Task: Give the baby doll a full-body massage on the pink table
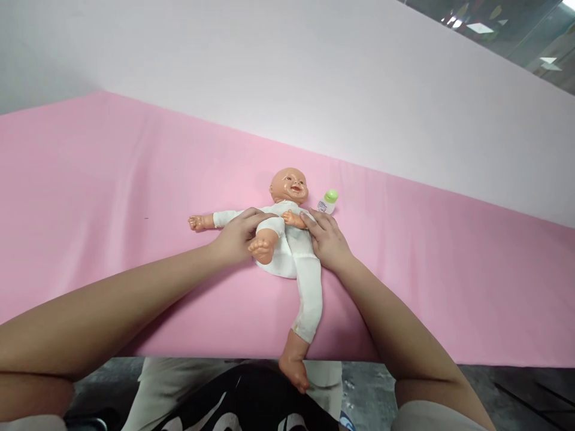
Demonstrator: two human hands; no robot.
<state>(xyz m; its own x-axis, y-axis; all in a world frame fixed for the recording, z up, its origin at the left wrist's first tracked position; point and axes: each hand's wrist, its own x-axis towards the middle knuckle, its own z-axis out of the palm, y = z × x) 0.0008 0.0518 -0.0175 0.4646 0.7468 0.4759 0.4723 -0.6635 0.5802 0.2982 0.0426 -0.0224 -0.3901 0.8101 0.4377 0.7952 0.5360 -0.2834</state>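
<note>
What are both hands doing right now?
Left hand: closed on the plastic baby doll in white cloth suit, by its raised leg.
Right hand: resting on the doll's side; grip cannot be told.

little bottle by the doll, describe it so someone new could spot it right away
On the pink cloth, find the baby doll lying between both hands. Just beside the doll's head, toward the wall, lies a small bottle. It is the only whitish thing with a green cap.

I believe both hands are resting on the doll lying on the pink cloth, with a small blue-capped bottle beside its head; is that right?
Not quite: the head view shows the bottle has a green cap, not blue. The rest holds: the left hand and right hand rest on the doll on the pink cloth.
</note>
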